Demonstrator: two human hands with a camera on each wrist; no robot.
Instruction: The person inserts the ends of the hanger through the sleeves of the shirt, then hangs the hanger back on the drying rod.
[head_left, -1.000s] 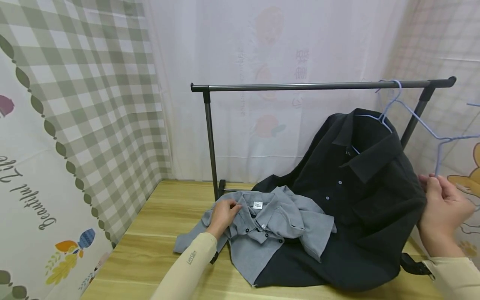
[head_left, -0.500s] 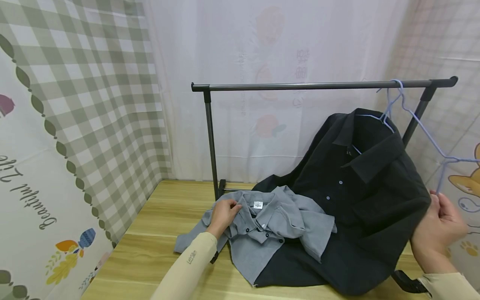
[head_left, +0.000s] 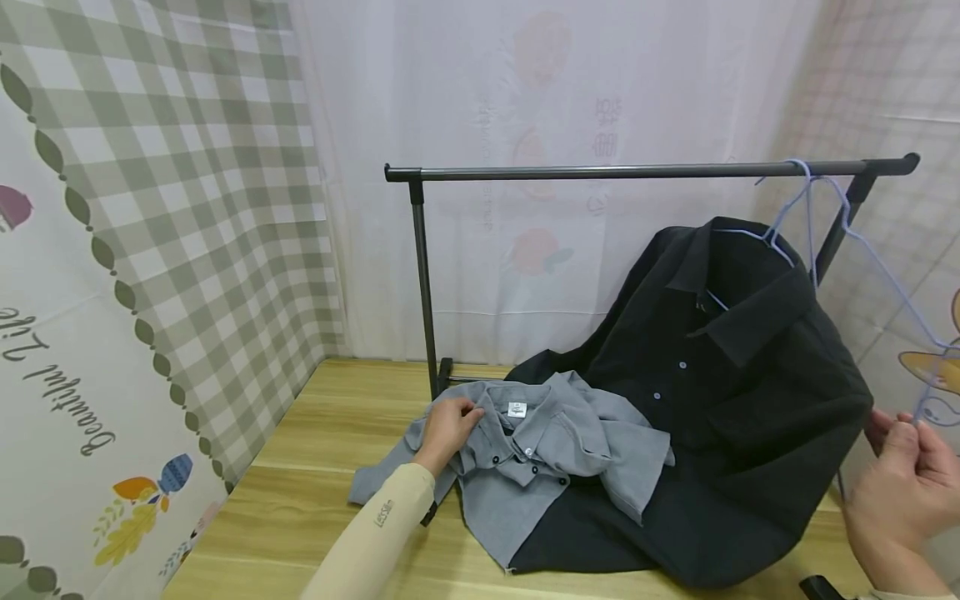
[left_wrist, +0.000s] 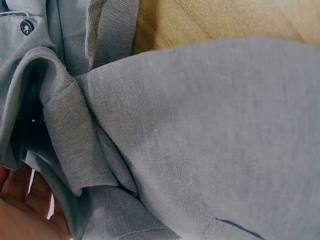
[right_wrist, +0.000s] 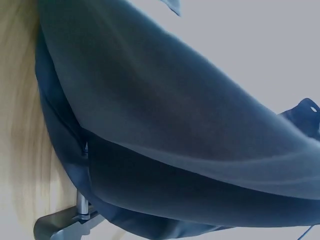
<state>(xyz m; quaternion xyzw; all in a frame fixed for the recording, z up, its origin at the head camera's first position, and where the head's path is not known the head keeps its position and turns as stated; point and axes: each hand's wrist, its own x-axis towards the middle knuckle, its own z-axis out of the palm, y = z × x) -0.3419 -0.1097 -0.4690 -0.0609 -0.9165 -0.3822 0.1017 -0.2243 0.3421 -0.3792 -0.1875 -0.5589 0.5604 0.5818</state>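
Behind a wooden tabletop, a white curtain is hanging across the far side, and a green-checked cloth is covering the left. At the right edge, the right hand is pinching a bare blue hanger by a lower stretch of its wire. Compared with a second ago, that hand is sitting lower, and the hanger is sloping more steeply; the view is not settling whether its hook is touching the rail. Near the middle, the left hand is keeping its place, thumb and fingers gripping cloth beside the collar of the gray shirt. This shirt is lying crumpled on the table, partly over the black shirt. The shift seemingly means that only the hanger is being repositioned, while the gray shirt is staying put. Farther right, the black shirt is slumping from its own blue hanger, which is hooking over the rail.
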